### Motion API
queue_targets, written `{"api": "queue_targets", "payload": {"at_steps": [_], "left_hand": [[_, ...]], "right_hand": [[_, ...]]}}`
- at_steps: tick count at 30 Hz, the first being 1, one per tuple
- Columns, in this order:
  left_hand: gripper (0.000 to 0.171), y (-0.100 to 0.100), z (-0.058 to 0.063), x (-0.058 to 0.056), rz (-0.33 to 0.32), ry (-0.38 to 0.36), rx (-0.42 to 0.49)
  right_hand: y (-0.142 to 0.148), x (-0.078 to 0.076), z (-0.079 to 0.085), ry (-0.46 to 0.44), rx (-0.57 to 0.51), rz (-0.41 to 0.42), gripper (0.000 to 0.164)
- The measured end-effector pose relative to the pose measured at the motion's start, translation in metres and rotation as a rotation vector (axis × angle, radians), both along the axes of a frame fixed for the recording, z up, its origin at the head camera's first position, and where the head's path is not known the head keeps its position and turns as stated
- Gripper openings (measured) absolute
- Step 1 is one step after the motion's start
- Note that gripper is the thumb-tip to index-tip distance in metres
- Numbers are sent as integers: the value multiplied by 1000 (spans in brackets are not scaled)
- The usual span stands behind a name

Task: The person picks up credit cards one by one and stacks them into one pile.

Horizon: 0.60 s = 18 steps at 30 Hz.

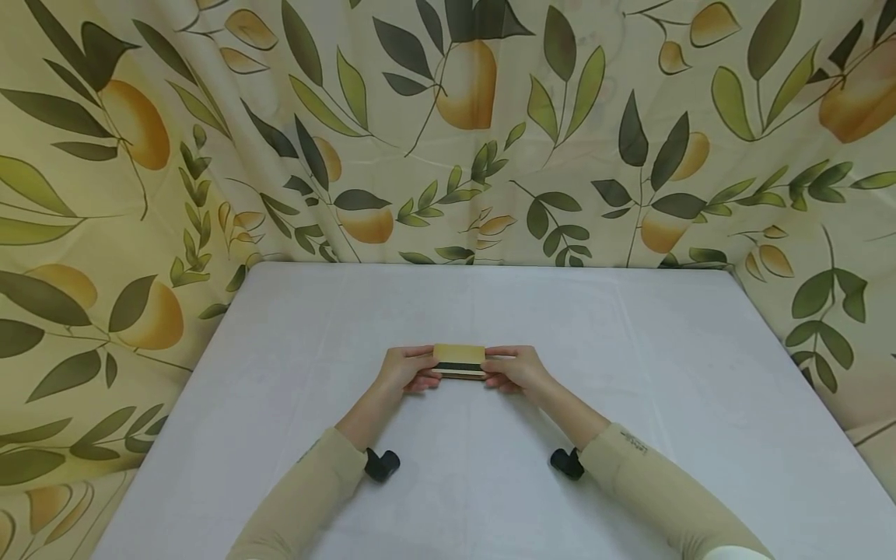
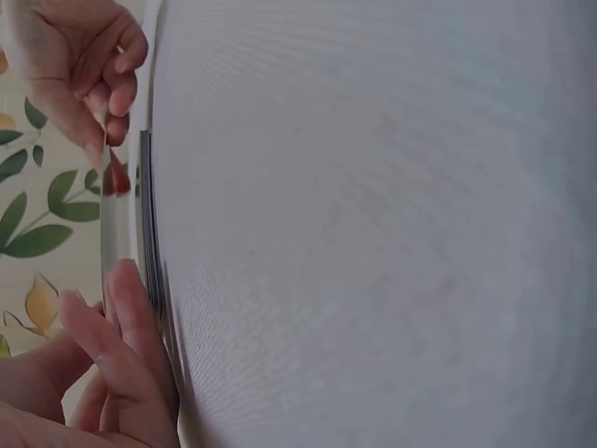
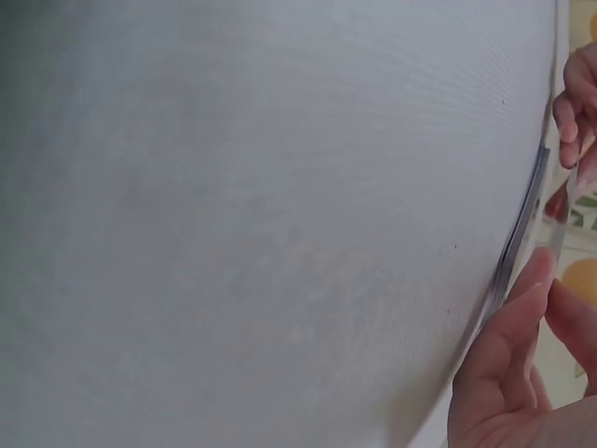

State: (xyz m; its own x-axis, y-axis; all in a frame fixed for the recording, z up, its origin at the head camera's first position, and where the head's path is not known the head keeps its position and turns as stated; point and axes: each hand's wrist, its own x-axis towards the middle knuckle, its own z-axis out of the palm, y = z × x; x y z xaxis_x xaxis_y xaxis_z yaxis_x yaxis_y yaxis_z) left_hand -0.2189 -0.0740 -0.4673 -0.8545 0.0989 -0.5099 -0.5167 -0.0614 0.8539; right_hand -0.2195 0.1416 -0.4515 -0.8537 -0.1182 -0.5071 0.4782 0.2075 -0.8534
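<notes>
A thin gold card (image 1: 459, 354) with a dark stripe is held level between both hands, near the middle of the white table. My left hand (image 1: 407, 369) pinches its left end between thumb and fingers. At the opposite end, the right hand (image 1: 516, 369) pinches it the same way. In the left wrist view the card (image 2: 118, 229) shows nearly edge-on, slightly above a low stack of thin flat pieces (image 2: 147, 224) on the table. The right wrist view also shows this stack (image 3: 522, 229) beneath the card, apart from it. What the stacked pieces look like on top is hidden.
The white-covered table (image 1: 294, 311) spreads around both hands. Behind it and at the sides hangs a curtain (image 1: 518, 187) printed with leaves and orange fruit. Small black devices sit at the left cuff (image 1: 383, 465) and the right cuff (image 1: 567, 464).
</notes>
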Motion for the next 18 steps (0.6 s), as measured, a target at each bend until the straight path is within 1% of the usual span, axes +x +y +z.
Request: {"api": "queue_targets", "payload": {"at_steps": [8, 14, 18], "left_hand": [[40, 0, -4, -2, -9, 1, -21], [39, 1, -4, -2, -37, 20, -81], [36, 1, -4, -2, -41, 27, -116]], "right_hand": [[-1, 0, 0, 19, 3, 15, 45], [-2, 1, -2, 45, 68, 2, 46], [-2, 1, -2, 56, 98, 5, 45]]}}
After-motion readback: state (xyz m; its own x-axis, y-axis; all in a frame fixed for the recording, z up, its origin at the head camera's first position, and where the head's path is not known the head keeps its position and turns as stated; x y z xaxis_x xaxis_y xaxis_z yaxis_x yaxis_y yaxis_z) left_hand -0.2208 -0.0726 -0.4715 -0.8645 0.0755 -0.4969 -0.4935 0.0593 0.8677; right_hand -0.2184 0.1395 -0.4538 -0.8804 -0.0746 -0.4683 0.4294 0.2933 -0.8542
